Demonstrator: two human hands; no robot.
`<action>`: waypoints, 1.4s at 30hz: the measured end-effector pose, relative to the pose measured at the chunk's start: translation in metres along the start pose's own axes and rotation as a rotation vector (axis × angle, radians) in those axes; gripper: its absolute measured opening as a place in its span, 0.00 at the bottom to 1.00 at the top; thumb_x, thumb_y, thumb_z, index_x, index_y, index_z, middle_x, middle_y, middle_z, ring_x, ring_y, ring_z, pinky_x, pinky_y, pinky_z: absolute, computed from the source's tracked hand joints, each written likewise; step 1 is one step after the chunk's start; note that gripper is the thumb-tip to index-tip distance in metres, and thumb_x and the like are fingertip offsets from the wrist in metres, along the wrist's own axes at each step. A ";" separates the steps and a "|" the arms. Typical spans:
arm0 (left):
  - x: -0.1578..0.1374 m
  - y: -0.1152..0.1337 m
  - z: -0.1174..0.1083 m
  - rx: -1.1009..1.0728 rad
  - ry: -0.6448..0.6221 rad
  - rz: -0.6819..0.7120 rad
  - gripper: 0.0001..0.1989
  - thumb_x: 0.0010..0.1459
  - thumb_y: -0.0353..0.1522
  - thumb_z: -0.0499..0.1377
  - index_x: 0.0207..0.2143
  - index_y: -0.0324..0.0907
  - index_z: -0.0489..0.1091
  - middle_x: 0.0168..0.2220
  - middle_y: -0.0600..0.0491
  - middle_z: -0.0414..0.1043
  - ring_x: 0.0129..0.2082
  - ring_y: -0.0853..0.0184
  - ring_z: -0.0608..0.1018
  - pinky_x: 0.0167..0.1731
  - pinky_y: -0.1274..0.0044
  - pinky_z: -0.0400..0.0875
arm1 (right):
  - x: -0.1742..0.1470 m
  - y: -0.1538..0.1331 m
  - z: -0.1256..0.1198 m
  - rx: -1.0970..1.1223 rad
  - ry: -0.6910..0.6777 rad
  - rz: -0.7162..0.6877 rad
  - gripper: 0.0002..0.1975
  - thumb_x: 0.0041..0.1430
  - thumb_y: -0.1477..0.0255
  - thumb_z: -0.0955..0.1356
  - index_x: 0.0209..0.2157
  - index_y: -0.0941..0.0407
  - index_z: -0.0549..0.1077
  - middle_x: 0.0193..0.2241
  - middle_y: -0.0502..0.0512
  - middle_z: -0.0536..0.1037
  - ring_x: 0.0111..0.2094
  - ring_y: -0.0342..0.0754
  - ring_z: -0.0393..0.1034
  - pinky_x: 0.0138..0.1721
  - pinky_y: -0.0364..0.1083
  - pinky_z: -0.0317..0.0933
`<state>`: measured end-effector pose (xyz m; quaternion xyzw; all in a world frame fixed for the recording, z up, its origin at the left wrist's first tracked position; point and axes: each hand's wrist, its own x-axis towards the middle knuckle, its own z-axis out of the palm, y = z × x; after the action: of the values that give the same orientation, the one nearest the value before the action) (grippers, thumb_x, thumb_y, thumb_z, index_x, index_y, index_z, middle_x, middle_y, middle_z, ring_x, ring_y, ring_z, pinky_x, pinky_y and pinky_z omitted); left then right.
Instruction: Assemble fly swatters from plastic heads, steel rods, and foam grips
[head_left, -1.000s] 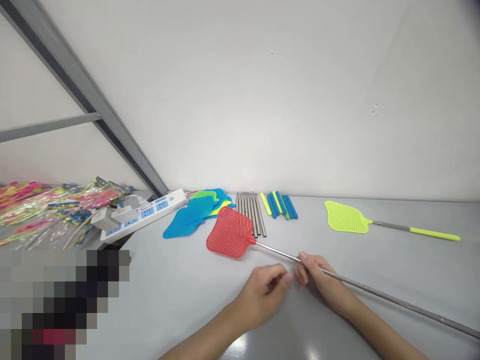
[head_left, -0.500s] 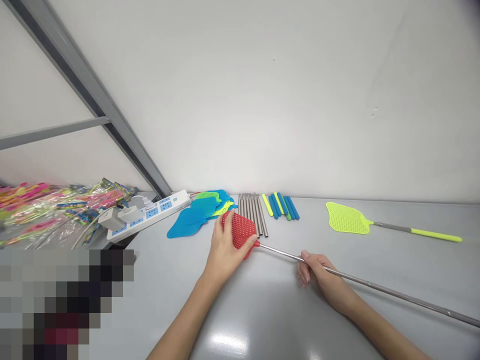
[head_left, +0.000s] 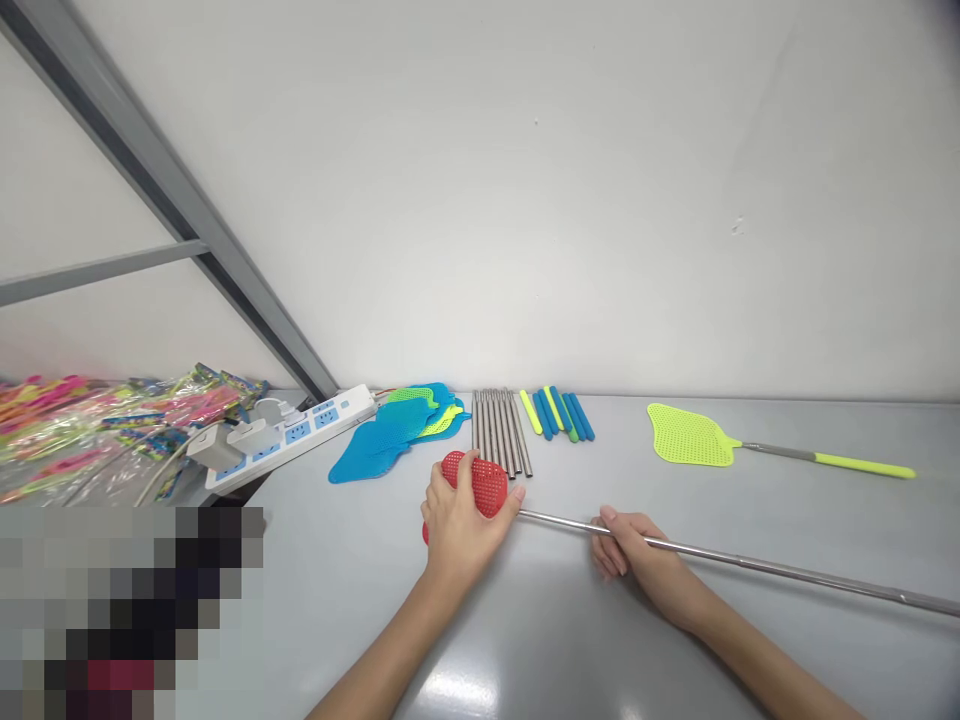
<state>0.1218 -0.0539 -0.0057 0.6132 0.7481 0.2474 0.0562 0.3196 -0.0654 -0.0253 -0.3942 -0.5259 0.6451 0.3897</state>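
Observation:
My left hand (head_left: pixel 459 520) is closed on a red perforated fly swatter head (head_left: pixel 489 488), fingers spread over its face and thumb near its neck. From that head a thin extended metal telescopic rod (head_left: pixel 757 566) runs right and leaves the view. Around the rod's thinner part, my right hand (head_left: pixel 637 550) is closed, thumb on top and fingers curled below. Behind my left hand lies a row of short metal rods (head_left: pixel 499 430). Blue and green swatter heads (head_left: pixel 386 435) are stacked to their left. Blue and yellow-green handle sleeves (head_left: pixel 556 412) lie to their right.
A yellow-green fly swatter (head_left: pixel 694 437) lies at the right near the wall. On the left is a white power strip (head_left: pixel 296 438) with plugged adapters, beside plastic-wrapped colourful items (head_left: pixel 112 425). A grey metal frame (head_left: pixel 180 215) slants down to the table's back.
My left hand and the red swatter head have come slightly lower and nearer, turning the head. The rod lies at a flatter slant. My right hand still grips it in about the same place.

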 end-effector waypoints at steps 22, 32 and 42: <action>-0.021 0.022 0.003 -0.035 0.037 -0.101 0.24 0.52 0.45 0.44 0.50 0.46 0.54 0.48 0.44 0.53 0.46 0.56 0.62 0.42 0.63 0.56 | 0.003 0.003 0.002 0.004 -0.011 -0.071 0.25 0.56 0.61 0.55 0.09 0.55 0.53 0.11 0.48 0.56 0.17 0.42 0.56 0.23 0.44 0.53; -0.034 0.034 0.005 -0.084 0.086 -0.052 0.22 0.52 0.42 0.47 0.50 0.48 0.53 0.49 0.46 0.48 0.46 0.56 0.61 0.43 0.63 0.55 | 0.004 0.006 0.004 -0.016 -0.014 -0.096 0.26 0.55 0.58 0.55 0.08 0.55 0.53 0.10 0.48 0.56 0.16 0.41 0.57 0.22 0.43 0.53; -0.050 0.043 0.007 -0.124 0.105 -0.004 0.26 0.52 0.40 0.47 0.53 0.46 0.47 0.52 0.43 0.42 0.51 0.54 0.55 0.44 0.62 0.53 | 0.006 0.007 0.005 0.083 -0.023 -0.109 0.25 0.55 0.59 0.56 0.09 0.55 0.54 0.09 0.47 0.54 0.13 0.40 0.54 0.18 0.43 0.51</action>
<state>0.1743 -0.0933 -0.0038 0.5932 0.7344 0.3250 0.0555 0.3121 -0.0627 -0.0324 -0.3410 -0.5237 0.6489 0.4341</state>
